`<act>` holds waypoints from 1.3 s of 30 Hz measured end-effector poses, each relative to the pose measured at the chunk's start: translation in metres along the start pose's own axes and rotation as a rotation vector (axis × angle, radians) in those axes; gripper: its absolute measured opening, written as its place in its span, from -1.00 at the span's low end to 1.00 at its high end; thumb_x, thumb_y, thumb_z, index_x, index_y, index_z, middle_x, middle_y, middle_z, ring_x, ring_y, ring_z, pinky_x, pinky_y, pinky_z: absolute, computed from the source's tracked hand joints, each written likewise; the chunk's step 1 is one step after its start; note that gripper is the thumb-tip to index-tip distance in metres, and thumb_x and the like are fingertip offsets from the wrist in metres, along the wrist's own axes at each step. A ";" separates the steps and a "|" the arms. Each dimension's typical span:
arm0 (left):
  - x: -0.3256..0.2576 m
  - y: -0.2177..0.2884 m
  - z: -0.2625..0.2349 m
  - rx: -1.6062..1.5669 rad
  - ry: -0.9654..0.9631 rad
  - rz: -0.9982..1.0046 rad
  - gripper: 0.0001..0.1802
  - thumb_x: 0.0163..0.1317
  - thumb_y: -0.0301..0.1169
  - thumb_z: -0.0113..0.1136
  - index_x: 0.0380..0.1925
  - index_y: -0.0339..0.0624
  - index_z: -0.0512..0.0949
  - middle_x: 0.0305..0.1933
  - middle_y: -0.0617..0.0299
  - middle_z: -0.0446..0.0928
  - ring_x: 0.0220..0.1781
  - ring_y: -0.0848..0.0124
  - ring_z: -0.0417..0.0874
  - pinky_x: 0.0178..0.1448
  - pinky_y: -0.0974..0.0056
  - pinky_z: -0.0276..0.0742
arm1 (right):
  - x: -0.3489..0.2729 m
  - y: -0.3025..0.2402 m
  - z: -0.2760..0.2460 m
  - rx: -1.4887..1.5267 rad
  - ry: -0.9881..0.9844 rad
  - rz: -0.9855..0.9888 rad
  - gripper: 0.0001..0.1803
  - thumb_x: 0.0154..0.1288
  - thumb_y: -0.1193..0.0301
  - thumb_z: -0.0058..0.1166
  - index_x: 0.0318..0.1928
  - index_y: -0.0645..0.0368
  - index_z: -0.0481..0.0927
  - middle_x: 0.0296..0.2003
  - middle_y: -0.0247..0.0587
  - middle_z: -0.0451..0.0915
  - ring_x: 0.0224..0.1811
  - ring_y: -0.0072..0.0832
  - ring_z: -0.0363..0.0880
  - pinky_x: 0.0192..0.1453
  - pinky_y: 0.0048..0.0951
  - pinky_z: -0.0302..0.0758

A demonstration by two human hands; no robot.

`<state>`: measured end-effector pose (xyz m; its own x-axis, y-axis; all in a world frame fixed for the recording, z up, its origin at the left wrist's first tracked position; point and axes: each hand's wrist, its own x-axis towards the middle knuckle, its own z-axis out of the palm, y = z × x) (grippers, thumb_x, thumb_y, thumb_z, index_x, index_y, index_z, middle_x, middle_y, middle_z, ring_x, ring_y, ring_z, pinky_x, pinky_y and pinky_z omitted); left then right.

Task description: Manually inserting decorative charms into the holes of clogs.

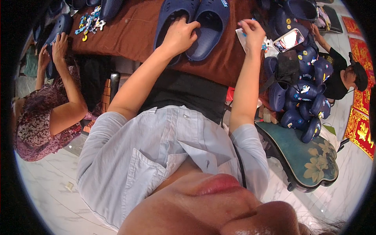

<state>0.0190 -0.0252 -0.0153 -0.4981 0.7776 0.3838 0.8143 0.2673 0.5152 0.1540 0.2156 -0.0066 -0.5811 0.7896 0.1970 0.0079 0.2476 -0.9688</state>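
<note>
Two navy clogs stand side by side on the brown cloth, toes away from me: the left clog (161,38) and the right clog (209,29). My left hand (181,36) reaches into the opening of the left clog, its fingers curled at the inner side; the fingertips are partly hidden. To the right, my right hand (253,31) is raised with fingers bent together above a small white card or bag (240,38). Whatever its fingertips hold is too small to make out. Colourful shoe charms (267,44) lie just beside this hand.
A lit phone (289,40) lies by a heap of decorated navy clogs (301,92) at right, above a green flowered stool (297,152). More charms (91,23) lie at far left. A co-worker (51,113) handles a clog (62,25) there; another person (340,72) is at right.
</note>
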 end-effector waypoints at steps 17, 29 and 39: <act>-0.001 0.002 -0.005 -0.027 -0.013 -0.011 -0.63 0.15 -0.38 0.22 0.01 0.00 0.59 -0.19 -0.19 0.49 -0.11 -0.15 0.57 0.02 -0.08 0.51 | 0.046 0.015 0.027 0.064 -0.359 0.358 -0.85 0.15 0.48 0.39 -0.32 0.17 0.65 -0.41 -0.38 0.65 -0.39 -0.65 0.56 -0.36 -0.61 0.43; 0.000 0.004 -0.004 -0.005 0.005 -0.005 -0.68 0.10 -0.40 0.23 -0.09 -0.06 0.64 -0.16 -0.15 0.52 -0.05 -0.08 0.56 0.07 -0.06 0.49 | 0.077 0.006 0.016 -0.273 -0.637 0.351 -0.83 0.20 0.34 0.36 -0.41 0.06 0.60 -0.41 -0.45 0.66 -0.39 -0.69 0.53 -0.31 -0.64 0.47; 0.001 0.001 0.000 0.016 0.002 0.006 -0.67 0.14 -0.41 0.23 -0.04 0.00 0.60 -0.22 -0.19 0.50 -0.15 -0.15 0.58 -0.03 -0.07 0.52 | 0.094 0.009 0.026 -0.365 -0.674 0.335 -0.76 0.13 0.45 0.42 -0.46 0.15 0.54 -0.60 -0.37 0.53 -0.65 -0.64 0.37 -0.61 -0.55 0.26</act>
<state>0.0195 -0.0245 -0.0141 -0.4941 0.7780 0.3882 0.8218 0.2721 0.5007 0.0777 0.2774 -0.0004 -0.8626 0.3773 -0.3370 0.4624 0.3180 -0.8277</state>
